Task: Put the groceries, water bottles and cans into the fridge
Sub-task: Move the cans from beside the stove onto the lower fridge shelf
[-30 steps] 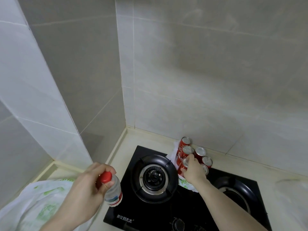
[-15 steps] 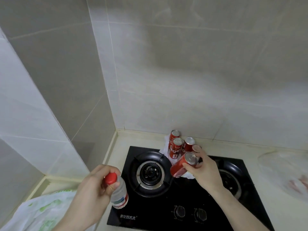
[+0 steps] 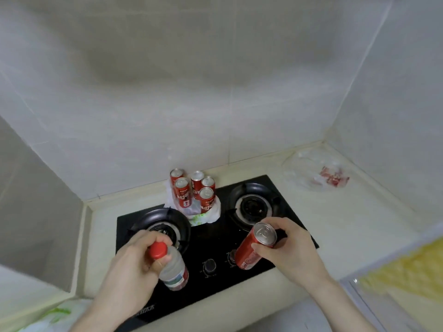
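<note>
- Since half a second ago, right hand [image 3: 291, 254] has drawn the red can [image 3: 255, 246] away from the cluster and toward the person; it now hangs tilted over the stove's front edge, near the knobs [image 3: 209, 265]. View has swung right, showing the right-hand wall corner.
- Black two-burner gas stove [image 3: 215, 238] sits in a cream countertop [image 3: 340, 226], grey tiled walls on three sides.
- Five red cans [image 3: 193, 191] stand upright on a white plastic bag [image 3: 206, 216] at the stove's back, between the burners.
- Clear bag [image 3: 314, 171] with red bits inside lies on the counter far right.
- Held can: silver top with pull tab facing camera, red side with white print; right fingers and thumb wrapped round it.
- Left hand [image 3: 130, 269] grips a small clear water bottle [image 3: 171, 268] by its neck, red cap up, over the left burner's front.
- Blurred yellow patch at the right edge; cannot tell what it is.
</note>
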Motion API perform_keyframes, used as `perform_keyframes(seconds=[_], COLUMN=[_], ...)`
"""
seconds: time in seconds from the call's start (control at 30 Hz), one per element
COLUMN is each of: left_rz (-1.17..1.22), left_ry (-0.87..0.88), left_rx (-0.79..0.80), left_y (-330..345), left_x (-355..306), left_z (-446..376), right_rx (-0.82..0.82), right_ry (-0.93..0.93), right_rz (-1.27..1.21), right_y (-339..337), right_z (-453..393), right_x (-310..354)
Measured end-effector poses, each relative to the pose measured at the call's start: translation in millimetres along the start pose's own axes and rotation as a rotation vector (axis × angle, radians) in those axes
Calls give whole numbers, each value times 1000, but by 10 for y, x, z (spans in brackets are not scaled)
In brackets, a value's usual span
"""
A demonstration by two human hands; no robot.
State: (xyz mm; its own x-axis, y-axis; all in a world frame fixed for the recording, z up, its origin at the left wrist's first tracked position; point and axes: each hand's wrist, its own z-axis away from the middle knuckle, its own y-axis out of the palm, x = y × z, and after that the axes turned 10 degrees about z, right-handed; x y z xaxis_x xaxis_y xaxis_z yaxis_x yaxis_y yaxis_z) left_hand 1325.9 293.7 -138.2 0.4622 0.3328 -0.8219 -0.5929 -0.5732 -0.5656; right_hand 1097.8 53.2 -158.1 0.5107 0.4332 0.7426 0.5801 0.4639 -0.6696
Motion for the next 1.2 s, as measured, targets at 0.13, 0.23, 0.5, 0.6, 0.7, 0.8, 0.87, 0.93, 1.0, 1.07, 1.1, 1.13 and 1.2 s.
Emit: perform_keyframes(seconds=[0.13,0.23,0.5,0.6,0.7,0.8,0.87,0.93,1.0,1.07,1.1,1.13,1.2], left_rz=[7,40,140,200,232,243,269,290,309,330,336,345,378], left_ry=[92,151,283,315,361,421,460,511,556,595,620,647,685], left_rx=[111,189,359,441,528,618,696,792,887,981,1030,1076,1152], left_y=[393,794,1996,2482,2981,3478,3800,4110,4415,4731,4890,5057,5386], left_x=[-360,-686,-1646,-2015,-2401,-2797,-3054,-3309,-3555,-3791,-3910,-4024,-4247], left_z=[-155,-241,-239,-166,-72,43,118,196,274,357,411,469,588], right_rx=[-108,-165,-288,-363,-436,-529,-605,-681,-757,-832,-870,-908,-982], right_ry=[60,116,295,349,423,502,565,640,720,804,842,878,948], right_rz=[-2,6,18,21,30,33,57,62,66,92,98,105,119], right_y=[-484,-905,-2007,-2361,-2679,-2979,-3152,-3300,-3420,-3518,-3563,-3608,-3699], right_z=[291,534,1267,1555,1905,2309,2582,2846,3102,3335,3441,3539,3708], right_x=[-201,-413,-1081,-1345,-1562,-1762,-1880,-1976,-2046,-2096,-2116,-2137,-2159])
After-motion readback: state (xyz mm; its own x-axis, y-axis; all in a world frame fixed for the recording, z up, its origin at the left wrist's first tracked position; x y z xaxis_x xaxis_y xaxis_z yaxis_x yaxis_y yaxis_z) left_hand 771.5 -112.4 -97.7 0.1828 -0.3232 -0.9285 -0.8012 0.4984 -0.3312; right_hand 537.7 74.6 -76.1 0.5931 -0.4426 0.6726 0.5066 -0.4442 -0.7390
